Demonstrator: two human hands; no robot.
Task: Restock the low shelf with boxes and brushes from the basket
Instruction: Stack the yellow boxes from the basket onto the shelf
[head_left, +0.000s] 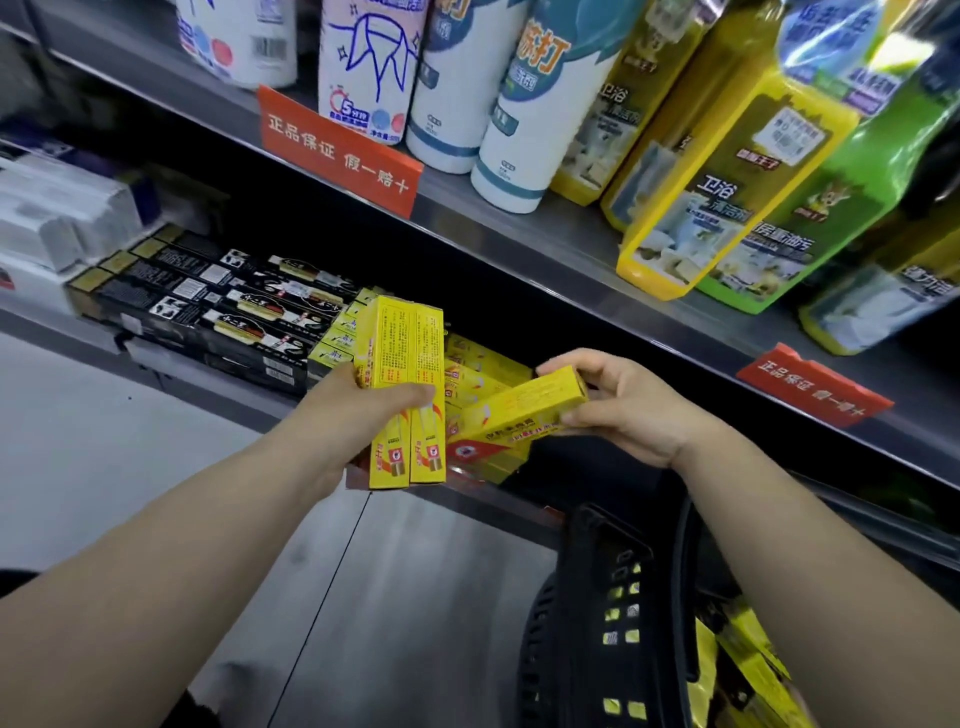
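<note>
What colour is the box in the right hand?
Yellow with red markings. The box in the right hand shows best in the head view.

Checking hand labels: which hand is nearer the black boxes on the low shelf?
Left. The left hand, gripping two yellow boxes, sits just right of the black boxes; the right hand, holding one yellow box, is farther right, above the basket.
</note>
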